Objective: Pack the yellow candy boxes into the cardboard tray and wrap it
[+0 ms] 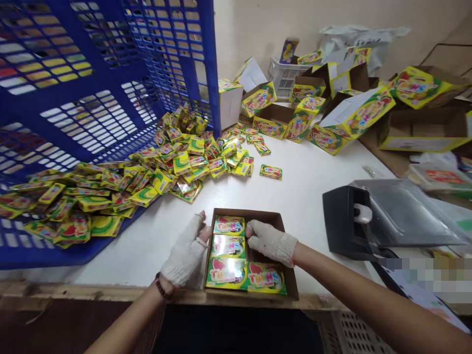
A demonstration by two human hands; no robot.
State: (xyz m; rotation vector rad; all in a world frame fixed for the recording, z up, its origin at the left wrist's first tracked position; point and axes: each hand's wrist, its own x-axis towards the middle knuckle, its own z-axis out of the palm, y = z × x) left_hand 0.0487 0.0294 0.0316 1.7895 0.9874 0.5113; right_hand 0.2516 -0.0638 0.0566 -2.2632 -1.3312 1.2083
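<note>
A shallow brown cardboard box [273, 217] sits at the near edge of the white table [309, 182]. It holds several yellow-green candy packets [227, 272] lying flat. My left hand [186, 255], in a white fingerless glove, rests against the box's left wall with its fingers curled. My right hand [270, 241], gloved the same way, reaches into the box with fingers bent down on the packets in the right column. Whether it grips one is hidden.
A tipped blue plastic crate [92, 88] spills a big heap of loose packets [147, 172] across the left. Open yellow cartons [332, 123] crowd the back right. A black machine [354, 221] with a clear cover stands right of the box.
</note>
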